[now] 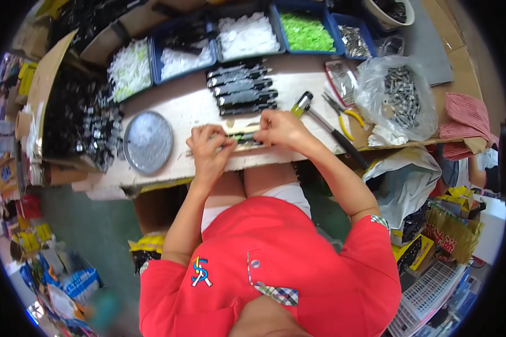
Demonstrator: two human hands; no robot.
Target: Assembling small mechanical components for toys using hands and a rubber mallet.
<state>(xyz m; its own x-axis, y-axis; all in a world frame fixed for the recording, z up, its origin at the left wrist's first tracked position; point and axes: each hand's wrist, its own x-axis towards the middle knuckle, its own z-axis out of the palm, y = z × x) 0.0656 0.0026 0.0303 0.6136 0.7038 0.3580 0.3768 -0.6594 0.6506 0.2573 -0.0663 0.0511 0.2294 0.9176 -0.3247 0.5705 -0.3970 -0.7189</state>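
Observation:
At the table's near edge, my left hand (211, 150) pinches the left end of a narrow dark part (243, 136). My right hand (284, 132) closes its fingers on the right end. Pale strips lie along this part, and the fingertips hide much of it. Beyond my hands, several similar black and grey parts (243, 89) lie side by side in a stack. Right of my right hand is a tool with a yellow-green handle (301, 105). A rod-like tool with a black grip (348, 147) slants toward the table's edge beside it.
A round grey dish (148, 141) sits left, beside a cardboard box of black parts (78, 112). Blue bins of white pieces (247, 36), green pieces (307, 32) and metal pieces (354, 42) line the back. Right are pliers (344, 115), a clear bag of metal parts (402, 98) and red cloth (465, 117).

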